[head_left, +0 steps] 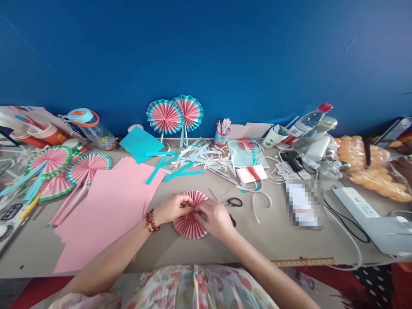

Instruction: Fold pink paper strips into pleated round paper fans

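Note:
A round pink pleated paper fan (192,226) lies on the table in front of me. My left hand (174,207), with a red bead bracelet at its wrist, pinches the fan's middle from the left. From the right, my right hand (215,219) presses its closed fingers on the same spot. Black-handled scissors (232,202) rest just right of my right hand.
Pink paper sheets (109,210) spread to the left, with finished fans (64,169) beyond them. Two fans on sticks (175,115) stand at the back. Cut paper strips (193,161), cups, bottles (309,122), cables and a white power strip (357,204) crowd the right.

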{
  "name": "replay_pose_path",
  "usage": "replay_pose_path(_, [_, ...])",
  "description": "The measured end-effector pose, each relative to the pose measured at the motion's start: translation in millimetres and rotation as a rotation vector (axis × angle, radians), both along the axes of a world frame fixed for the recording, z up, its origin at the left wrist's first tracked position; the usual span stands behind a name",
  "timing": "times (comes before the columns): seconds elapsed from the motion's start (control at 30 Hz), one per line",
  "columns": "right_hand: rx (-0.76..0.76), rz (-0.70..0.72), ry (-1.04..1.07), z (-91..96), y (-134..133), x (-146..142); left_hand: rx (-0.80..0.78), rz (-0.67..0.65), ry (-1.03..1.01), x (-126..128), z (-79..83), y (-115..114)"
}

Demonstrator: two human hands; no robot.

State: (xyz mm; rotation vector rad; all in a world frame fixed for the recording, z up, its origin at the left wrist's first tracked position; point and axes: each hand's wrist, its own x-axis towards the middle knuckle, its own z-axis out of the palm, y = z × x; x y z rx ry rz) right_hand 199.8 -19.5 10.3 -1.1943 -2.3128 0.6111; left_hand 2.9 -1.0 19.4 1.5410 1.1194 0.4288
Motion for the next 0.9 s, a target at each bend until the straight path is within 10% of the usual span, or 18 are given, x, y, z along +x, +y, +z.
replay_pose_path(0.9, [-0.066, 0.036, 0.046, -2.5, 17.4, 2.3, 0.763, -0.23, 0.436, -1.7, -9.8, -9.6])
